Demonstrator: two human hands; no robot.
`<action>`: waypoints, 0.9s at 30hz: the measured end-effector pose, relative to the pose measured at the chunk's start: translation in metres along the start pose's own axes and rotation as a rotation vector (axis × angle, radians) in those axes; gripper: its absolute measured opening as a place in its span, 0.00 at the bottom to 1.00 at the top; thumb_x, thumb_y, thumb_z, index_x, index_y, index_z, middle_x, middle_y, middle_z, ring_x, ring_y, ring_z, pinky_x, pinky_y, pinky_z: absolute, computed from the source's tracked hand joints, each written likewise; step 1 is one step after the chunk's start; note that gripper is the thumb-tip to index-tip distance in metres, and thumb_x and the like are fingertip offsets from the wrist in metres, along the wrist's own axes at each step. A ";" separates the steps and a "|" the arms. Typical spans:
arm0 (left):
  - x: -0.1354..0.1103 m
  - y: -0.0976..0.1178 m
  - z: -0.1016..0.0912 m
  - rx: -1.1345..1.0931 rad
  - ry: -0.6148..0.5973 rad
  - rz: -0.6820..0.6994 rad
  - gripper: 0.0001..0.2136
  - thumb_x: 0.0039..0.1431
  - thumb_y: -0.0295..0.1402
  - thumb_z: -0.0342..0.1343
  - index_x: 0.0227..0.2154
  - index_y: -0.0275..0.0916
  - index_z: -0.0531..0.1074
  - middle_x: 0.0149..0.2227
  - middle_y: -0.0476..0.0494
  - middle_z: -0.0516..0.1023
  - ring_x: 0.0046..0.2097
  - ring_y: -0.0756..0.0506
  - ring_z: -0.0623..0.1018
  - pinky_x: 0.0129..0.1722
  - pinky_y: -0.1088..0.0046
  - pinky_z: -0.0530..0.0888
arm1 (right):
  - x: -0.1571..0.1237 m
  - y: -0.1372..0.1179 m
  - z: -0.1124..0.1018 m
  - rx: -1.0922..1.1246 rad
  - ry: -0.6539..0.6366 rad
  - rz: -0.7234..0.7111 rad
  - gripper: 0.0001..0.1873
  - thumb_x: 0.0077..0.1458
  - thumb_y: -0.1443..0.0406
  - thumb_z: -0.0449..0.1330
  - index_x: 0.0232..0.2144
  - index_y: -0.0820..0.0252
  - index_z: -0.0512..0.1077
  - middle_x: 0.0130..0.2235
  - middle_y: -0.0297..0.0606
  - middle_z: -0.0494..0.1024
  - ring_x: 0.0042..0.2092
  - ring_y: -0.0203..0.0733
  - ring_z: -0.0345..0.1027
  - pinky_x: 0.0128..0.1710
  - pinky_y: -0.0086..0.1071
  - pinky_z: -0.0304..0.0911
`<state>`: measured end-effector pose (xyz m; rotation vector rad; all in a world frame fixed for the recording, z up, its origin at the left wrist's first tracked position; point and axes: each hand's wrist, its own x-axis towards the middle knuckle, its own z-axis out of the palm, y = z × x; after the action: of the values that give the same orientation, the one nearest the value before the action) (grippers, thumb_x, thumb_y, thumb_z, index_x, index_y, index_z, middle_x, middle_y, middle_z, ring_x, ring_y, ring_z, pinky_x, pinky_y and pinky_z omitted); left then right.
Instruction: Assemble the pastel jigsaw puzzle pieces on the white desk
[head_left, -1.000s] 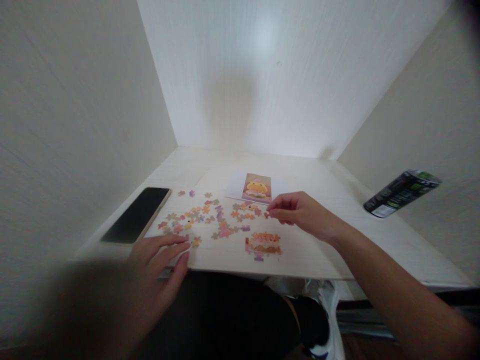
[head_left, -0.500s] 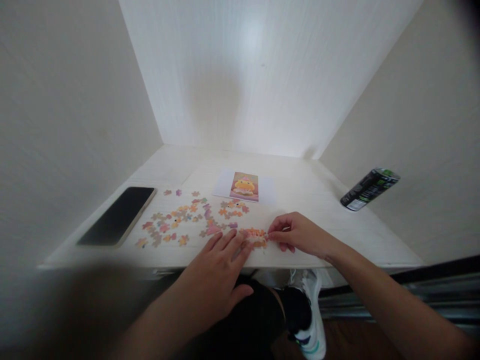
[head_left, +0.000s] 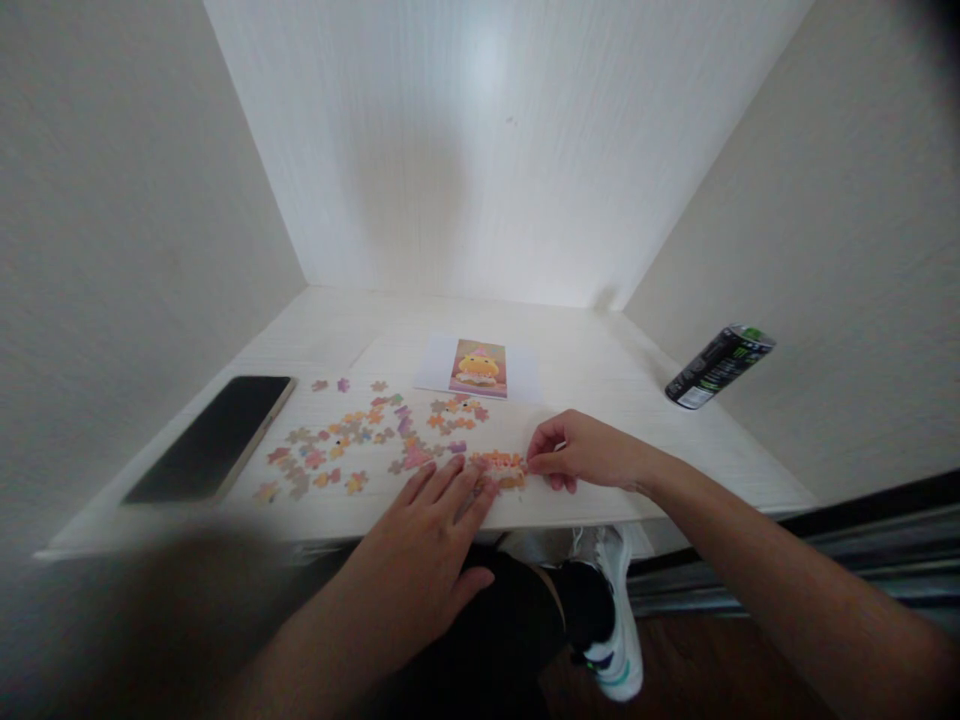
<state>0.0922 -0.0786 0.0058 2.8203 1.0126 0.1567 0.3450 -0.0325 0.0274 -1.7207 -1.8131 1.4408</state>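
My left hand lies palm down at the front edge of the table, fingers spread, with its fingertips on the left end of a small joined block of puzzle pieces. At the right end of that block my right hand has its thumb and forefinger pinched together on a puzzle piece, mostly hidden by the fingertips. Just beyond the block is a loose group of orange and pink puzzle pieces. Many more loose puzzle pieces are spread to the left. A picture card with a yellow figure lies behind them.
A dark-screened phone lies on the left of the white table. Toward the right wall stands a black can with a green top. White panels enclose the back and sides. Below the table edge show a leg and a white shoe.
The view has shifted a little, so everything on the table appears slightly further left. Both hands stay at the joined block, the right one still pinching at its right end.
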 end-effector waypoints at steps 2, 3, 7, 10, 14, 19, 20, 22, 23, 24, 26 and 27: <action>0.000 0.000 0.000 0.001 0.015 0.008 0.34 0.57 0.40 0.60 0.65 0.39 0.58 0.68 0.34 0.56 0.67 0.31 0.58 0.63 0.46 0.61 | -0.001 -0.002 -0.001 -0.014 0.002 0.012 0.08 0.49 0.62 0.63 0.27 0.62 0.75 0.21 0.33 0.74 0.21 0.33 0.64 0.22 0.28 0.61; 0.000 -0.001 0.001 0.002 0.021 0.011 0.34 0.57 0.41 0.60 0.65 0.39 0.58 0.67 0.34 0.57 0.67 0.31 0.59 0.63 0.46 0.61 | -0.001 -0.003 -0.002 -0.021 0.001 0.016 0.08 0.48 0.62 0.63 0.26 0.62 0.75 0.21 0.33 0.74 0.22 0.33 0.64 0.22 0.28 0.61; 0.001 -0.002 0.002 -0.003 0.046 0.016 0.33 0.57 0.42 0.60 0.64 0.40 0.58 0.67 0.35 0.57 0.66 0.31 0.60 0.63 0.46 0.60 | -0.001 -0.006 -0.004 -0.095 -0.011 0.013 0.08 0.49 0.61 0.62 0.26 0.61 0.75 0.20 0.33 0.73 0.21 0.33 0.62 0.21 0.28 0.58; 0.001 -0.002 0.003 -0.011 0.045 0.007 0.32 0.58 0.42 0.58 0.64 0.41 0.59 0.68 0.36 0.57 0.67 0.31 0.59 0.64 0.46 0.59 | 0.000 -0.009 -0.006 -0.214 -0.009 0.013 0.09 0.49 0.60 0.62 0.26 0.60 0.76 0.19 0.33 0.73 0.21 0.33 0.61 0.21 0.28 0.55; 0.002 0.000 0.001 -0.006 0.014 -0.005 0.31 0.60 0.43 0.56 0.65 0.41 0.58 0.68 0.37 0.56 0.68 0.32 0.57 0.65 0.46 0.57 | 0.004 -0.019 -0.010 -0.401 -0.011 -0.003 0.07 0.48 0.62 0.62 0.26 0.60 0.77 0.20 0.34 0.75 0.23 0.35 0.65 0.23 0.28 0.55; 0.004 0.000 0.000 0.013 0.002 0.003 0.31 0.59 0.41 0.57 0.64 0.40 0.59 0.68 0.36 0.57 0.67 0.31 0.57 0.64 0.45 0.58 | 0.014 -0.040 -0.013 -0.565 -0.083 0.094 0.06 0.45 0.63 0.65 0.22 0.61 0.75 0.20 0.35 0.76 0.24 0.37 0.69 0.26 0.29 0.60; 0.004 0.000 0.000 0.017 0.005 0.006 0.31 0.59 0.40 0.57 0.64 0.40 0.59 0.68 0.35 0.57 0.67 0.31 0.57 0.64 0.45 0.58 | 0.017 -0.044 -0.014 -0.592 -0.100 0.112 0.06 0.44 0.63 0.65 0.22 0.61 0.75 0.20 0.36 0.76 0.25 0.38 0.69 0.26 0.29 0.60; 0.004 0.000 0.000 0.022 0.013 0.010 0.31 0.59 0.40 0.57 0.64 0.40 0.59 0.67 0.34 0.57 0.67 0.31 0.58 0.63 0.44 0.58 | 0.020 -0.049 -0.015 -0.625 -0.127 0.138 0.07 0.43 0.63 0.67 0.21 0.62 0.75 0.21 0.37 0.77 0.25 0.38 0.70 0.27 0.30 0.62; 0.004 0.000 0.000 0.022 0.017 0.009 0.30 0.59 0.39 0.57 0.64 0.40 0.59 0.67 0.34 0.57 0.67 0.31 0.58 0.63 0.43 0.58 | 0.021 -0.050 -0.015 -0.637 -0.137 0.147 0.07 0.43 0.63 0.67 0.21 0.62 0.75 0.22 0.37 0.77 0.25 0.39 0.70 0.27 0.30 0.62; 0.004 0.000 0.000 0.018 0.022 0.009 0.30 0.59 0.39 0.57 0.64 0.40 0.59 0.67 0.34 0.57 0.67 0.31 0.58 0.63 0.43 0.58 | 0.021 -0.051 -0.015 -0.649 -0.143 0.153 0.08 0.43 0.63 0.67 0.21 0.62 0.75 0.22 0.37 0.77 0.26 0.39 0.71 0.27 0.30 0.62; 0.005 0.001 0.001 0.006 0.029 0.003 0.30 0.59 0.38 0.57 0.63 0.40 0.59 0.67 0.34 0.58 0.67 0.31 0.59 0.64 0.43 0.58 | 0.021 -0.051 -0.014 -0.669 -0.131 0.154 0.08 0.44 0.62 0.68 0.22 0.62 0.75 0.23 0.38 0.77 0.26 0.39 0.70 0.27 0.30 0.62; 0.005 0.001 0.001 0.000 0.031 -0.004 0.29 0.59 0.38 0.57 0.63 0.40 0.60 0.67 0.35 0.58 0.67 0.31 0.59 0.64 0.44 0.58 | 0.021 -0.052 -0.014 -0.677 -0.123 0.152 0.08 0.44 0.62 0.67 0.23 0.62 0.76 0.23 0.38 0.77 0.26 0.38 0.70 0.27 0.30 0.62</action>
<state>0.0972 -0.0765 0.0057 2.8242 1.0248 0.2008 0.3184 0.0018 0.0649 -2.1397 -2.4837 1.0567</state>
